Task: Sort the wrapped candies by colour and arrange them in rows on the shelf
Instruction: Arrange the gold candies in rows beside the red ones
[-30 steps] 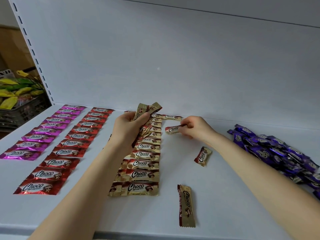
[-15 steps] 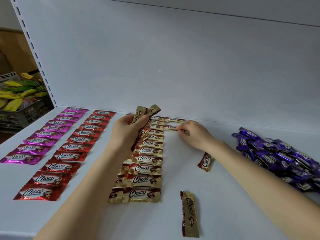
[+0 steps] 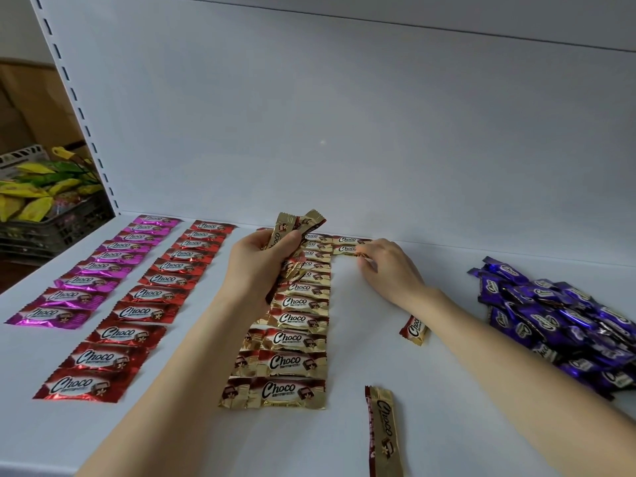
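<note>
**Wrapped candies [image 3: 292, 337] lie sorted on the shelf as a second gold row begins at the back**

The shelf [image 3: 292, 449] is plain white, closed behind by a white back panel [image 3: 344, 132]. A slotted upright [image 3: 75, 108] runs up at 10 o'clock. Beyond it stand a dark crate [image 3: 51, 228] of yellow-green packets and some brown cardboard boxes [image 3: 20, 98].

A pink row [image 3: 96, 270] lies at 9 o'clock, with a red row [image 3: 144, 304] just beside it. A gold row [image 3: 296, 321] runs down the middle, and a loose purple pile [image 3: 557, 321] sits at 3 o'clock. Two stray gold pieces lie apart, one [image 3: 414, 330] towards 4 o'clock and one [image 3: 383, 432] at 5 o'clock. Every wrapper that can be read says "Choco" in white script. The small print beneath it is too fine to make out.

The left grip [image 3: 261, 266] is curled round a bundle [image 3: 296, 228] of gold candies, held upright over the far end of the gold row. The right grip [image 3: 389, 266] rests at 12 o'clock, with its thumb and forefinger pinching the right end of a gold candy [image 3: 346, 249]. That candy lies flat, touching the one [image 3: 347, 239] behind it and just beside the gold row.

A second ago the right grip held this candy clear of the shelf, nearer the front. Now the candy is down and in line. The left grip's bundle is as it was.
</note>
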A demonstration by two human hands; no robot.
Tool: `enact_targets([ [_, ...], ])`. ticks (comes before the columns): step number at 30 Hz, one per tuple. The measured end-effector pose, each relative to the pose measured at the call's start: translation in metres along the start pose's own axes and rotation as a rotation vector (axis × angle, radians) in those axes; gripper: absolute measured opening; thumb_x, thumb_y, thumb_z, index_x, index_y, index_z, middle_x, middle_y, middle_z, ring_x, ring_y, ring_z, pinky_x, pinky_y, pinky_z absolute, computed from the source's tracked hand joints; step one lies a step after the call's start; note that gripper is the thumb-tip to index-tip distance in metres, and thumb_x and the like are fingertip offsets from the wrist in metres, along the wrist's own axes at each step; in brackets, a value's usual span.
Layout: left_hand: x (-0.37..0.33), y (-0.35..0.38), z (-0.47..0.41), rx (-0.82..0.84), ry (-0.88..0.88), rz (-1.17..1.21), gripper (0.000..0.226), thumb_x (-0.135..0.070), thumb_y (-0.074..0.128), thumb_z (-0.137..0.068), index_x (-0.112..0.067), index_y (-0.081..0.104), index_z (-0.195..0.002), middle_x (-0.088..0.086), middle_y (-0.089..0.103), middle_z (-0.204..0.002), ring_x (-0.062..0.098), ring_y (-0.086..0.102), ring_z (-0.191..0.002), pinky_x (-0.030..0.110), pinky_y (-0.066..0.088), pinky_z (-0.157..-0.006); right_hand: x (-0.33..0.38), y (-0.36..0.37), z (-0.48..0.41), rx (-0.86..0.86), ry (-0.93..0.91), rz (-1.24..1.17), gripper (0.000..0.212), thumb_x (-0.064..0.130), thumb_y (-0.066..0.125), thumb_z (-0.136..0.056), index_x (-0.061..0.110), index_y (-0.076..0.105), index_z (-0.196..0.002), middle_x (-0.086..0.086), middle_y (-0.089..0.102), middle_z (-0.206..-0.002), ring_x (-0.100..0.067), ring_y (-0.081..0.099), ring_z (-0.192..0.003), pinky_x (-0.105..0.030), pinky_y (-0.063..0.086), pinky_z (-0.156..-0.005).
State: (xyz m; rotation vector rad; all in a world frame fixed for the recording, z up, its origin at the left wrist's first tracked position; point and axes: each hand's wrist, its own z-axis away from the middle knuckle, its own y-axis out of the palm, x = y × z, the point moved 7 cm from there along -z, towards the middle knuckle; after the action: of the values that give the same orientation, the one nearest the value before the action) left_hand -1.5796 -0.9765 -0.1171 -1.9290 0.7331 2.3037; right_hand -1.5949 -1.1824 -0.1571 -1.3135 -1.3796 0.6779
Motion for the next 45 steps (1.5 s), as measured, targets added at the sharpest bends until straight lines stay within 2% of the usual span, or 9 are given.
enact_targets([
  [18, 0.008, -0.002, -0.007, 0.017, 0.001, -0.046, 0.010, -0.008, 0.059, -0.090, 0.001, 0.061, -0.094, 0.003, 0.062, -0.052, 0.010, 0.055, -0.034, 0.013, 0.038, -0.032, -0.004, -0.001, -0.001, -0.016, 0.022, -0.060, 0.026, 0.020, 0.043, -0.094, 0.009, 0.064, -0.104, -0.010, 0.058, -0.108, -0.026, 0.049, -0.110, -0.026, 0.036, -0.082],
  [21, 0.012, -0.002, -0.010, 0.022, 0.018, -0.095, 0.007, -0.012, 0.063, -0.088, -0.005, 0.064, -0.088, 0.006, 0.067, -0.060, 0.018, 0.062, -0.049, 0.029, 0.056, -0.050, -0.003, -0.023, 0.004, -0.059, 0.069, -0.200, 0.025, 0.016, 0.047, -0.094, 0.004, 0.063, -0.109, -0.014, 0.060, -0.112, -0.026, 0.054, -0.108, -0.025, 0.036, -0.084],
  [24, 0.015, -0.002, -0.008, 0.029, 0.051, -0.188, 0.010, -0.017, 0.066, -0.086, -0.007, 0.066, -0.088, 0.007, 0.069, -0.065, 0.026, 0.063, -0.062, 0.047, 0.053, -0.075, -0.007, -0.050, 0.021, -0.038, 0.107, -0.277, 0.022, 0.013, 0.051, -0.092, 0.005, 0.066, -0.106, -0.010, 0.065, -0.109, -0.023, 0.058, -0.102, -0.024, 0.039, -0.083],
  [29, 0.006, 0.009, 0.004, 0.055, 0.096, -0.296, 0.014, -0.016, 0.063, -0.088, -0.003, 0.064, -0.091, 0.000, 0.061, -0.054, 0.006, 0.054, -0.036, 0.014, 0.040, -0.036, -0.010, -0.059, 0.080, 0.285, 0.051, -0.100, 0.030, 0.016, 0.057, -0.091, 0.006, 0.060, -0.119, -0.008, 0.059, -0.123, -0.019, 0.052, -0.116, -0.018, 0.034, -0.090],
  [32, 0.000, 0.014, 0.006, 0.080, 0.101, -0.281, 0.019, -0.018, 0.065, -0.087, -0.002, 0.065, -0.097, 0.003, 0.065, -0.062, 0.009, 0.057, -0.041, 0.016, 0.044, -0.040, -0.011, -0.048, 0.105, 0.430, -0.012, 0.008, 0.029, 0.016, 0.054, -0.092, 0.003, 0.059, -0.118, -0.014, 0.058, -0.119, -0.025, 0.049, -0.115, -0.031, 0.034, -0.098],
  [35, -0.001, 0.017, 0.009, 0.097, 0.111, -0.287, 0.018, -0.017, 0.064, -0.088, -0.002, 0.064, -0.098, 0.008, 0.063, -0.070, 0.007, 0.054, -0.037, 0.013, 0.039, -0.036, -0.015, -0.058, 0.109, 0.261, 0.036, -0.055, 0.010, 0.022, 0.063, -0.086, 0.013, 0.064, -0.090, -0.005, 0.060, -0.091, -0.023, 0.056, -0.094, -0.031, 0.040, -0.080],
  [38, 0.000, 0.016, 0.009, 0.098, 0.108, -0.275, 0.016, -0.017, 0.062, -0.089, -0.003, 0.063, -0.097, 0.008, 0.062, -0.071, 0.006, 0.051, -0.035, 0.013, 0.037, -0.035, -0.018, -0.059, 0.106, 0.109, 0.157, -0.146, 0.014, 0.027, 0.067, -0.082, 0.021, 0.057, -0.074, 0.002, 0.059, -0.072, -0.017, 0.054, -0.071, -0.027, 0.036, -0.060],
  [42, 0.002, 0.008, -0.003, 0.047, 0.087, -0.219, 0.015, -0.017, 0.064, -0.087, -0.003, 0.064, -0.094, 0.006, 0.059, -0.066, 0.013, 0.051, -0.042, 0.016, 0.040, -0.036, -0.003, -0.051, 0.099, 0.050, 0.100, -0.056, 0.026, 0.031, 0.059, -0.088, 0.009, 0.065, -0.100, -0.002, 0.061, -0.095, -0.017, 0.054, -0.091, -0.027, 0.040, -0.073],
  [45, 0.003, 0.004, -0.010, 0.038, 0.098, -0.200, 0.011, -0.017, 0.064, -0.088, -0.006, 0.064, -0.087, 0.007, 0.059, -0.069, 0.015, 0.049, -0.048, 0.016, 0.038, -0.035, 0.005, -0.058, 0.109, -0.035, 0.027, -0.030, 0.023, 0.028, 0.054, -0.091, 0.009, 0.065, -0.100, -0.005, 0.060, -0.099, -0.020, 0.054, -0.098, -0.031, 0.041, -0.080],
])
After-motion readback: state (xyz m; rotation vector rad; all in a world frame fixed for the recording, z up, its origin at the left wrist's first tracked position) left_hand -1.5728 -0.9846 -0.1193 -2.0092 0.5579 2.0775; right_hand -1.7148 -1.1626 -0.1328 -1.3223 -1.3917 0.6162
